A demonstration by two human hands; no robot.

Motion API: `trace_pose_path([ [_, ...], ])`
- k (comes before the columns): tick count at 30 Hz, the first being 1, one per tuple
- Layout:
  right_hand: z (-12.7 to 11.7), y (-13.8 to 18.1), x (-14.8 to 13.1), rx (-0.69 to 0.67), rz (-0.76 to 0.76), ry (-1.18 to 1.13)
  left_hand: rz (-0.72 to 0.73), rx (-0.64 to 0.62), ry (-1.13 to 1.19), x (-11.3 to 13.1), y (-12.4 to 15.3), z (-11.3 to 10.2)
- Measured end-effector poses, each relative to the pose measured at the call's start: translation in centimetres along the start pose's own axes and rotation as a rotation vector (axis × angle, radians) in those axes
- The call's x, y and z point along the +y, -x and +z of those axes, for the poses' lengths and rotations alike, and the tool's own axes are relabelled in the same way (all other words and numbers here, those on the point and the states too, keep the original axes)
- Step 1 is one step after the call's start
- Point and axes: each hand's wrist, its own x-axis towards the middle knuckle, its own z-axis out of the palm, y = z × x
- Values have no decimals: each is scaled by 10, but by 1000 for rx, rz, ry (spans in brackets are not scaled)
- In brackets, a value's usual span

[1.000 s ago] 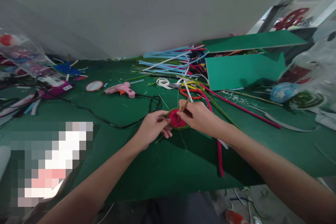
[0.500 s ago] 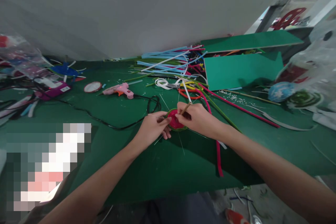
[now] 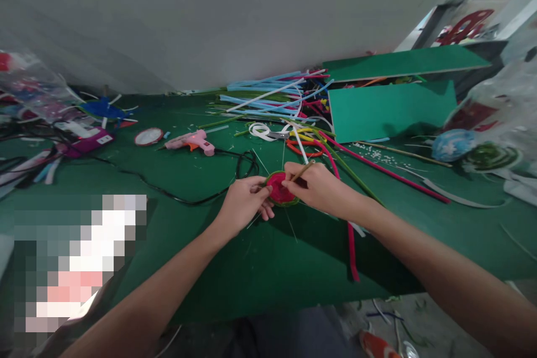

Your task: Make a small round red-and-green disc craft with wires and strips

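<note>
A small round piece [image 3: 280,190], red inside with a green rim, lies between my hands, and thin wires stick out around it. My left hand [image 3: 247,198] grips its left edge between thumb and fingers. In my right hand [image 3: 310,184] is a thin brownish stick [image 3: 302,170], held like a pen, its lower end at the red surface. My fingers hide the stick's tip. Just behind my right hand lie orange-and-yellow-handled scissors [image 3: 308,148] and a white strip [image 3: 300,144].
A pink glue gun [image 3: 193,142] with a black cord lies at the left. Blue, green and white fuzzy stems [image 3: 264,95] are piled at the back, beside a green box [image 3: 394,112]. A long red stem [image 3: 394,174] and plastic bags [image 3: 503,106] are on the right.
The view has shifted slightly. My right hand has moved a little, and the stick's upper end leans further right. My left hand keeps its hold on the round piece.
</note>
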Motion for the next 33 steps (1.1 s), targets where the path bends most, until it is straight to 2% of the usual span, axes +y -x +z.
trace_pose_path([
  [7,-1,-1,-1,-22,36,18,17,4,0,0,1,0],
  [18,4,-2,0,41,12,-13,5,4,30,1,2,2],
  [33,7,-1,1,24,-15,-29,-2,11,25,1,3,2],
])
